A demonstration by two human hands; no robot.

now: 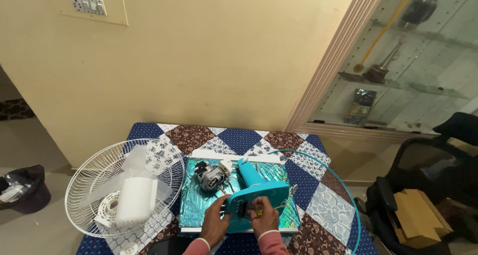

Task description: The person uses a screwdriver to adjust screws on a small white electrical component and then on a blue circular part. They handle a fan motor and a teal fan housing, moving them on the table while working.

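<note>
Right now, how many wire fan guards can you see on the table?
1: the white wire guard lies at the table's left edge, beside the teal fan body that both hands hold. A second may be hidden.

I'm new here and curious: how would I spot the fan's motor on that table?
On the patchwork-covered table lies a shiny teal foil sheet. At its far left corner sits the motor, just beyond the left hand. It is the only grey metal piece, beside the turquoise plastic housing.

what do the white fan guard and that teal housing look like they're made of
Fan guard: thin white wires in a dome, probably painted or coated metal; the spokes are too fine to be sure. Teal housing, held by the left hand and right hand: smooth, evenly coloured moulded shell with a soft sheen, most likely plastic.
</note>
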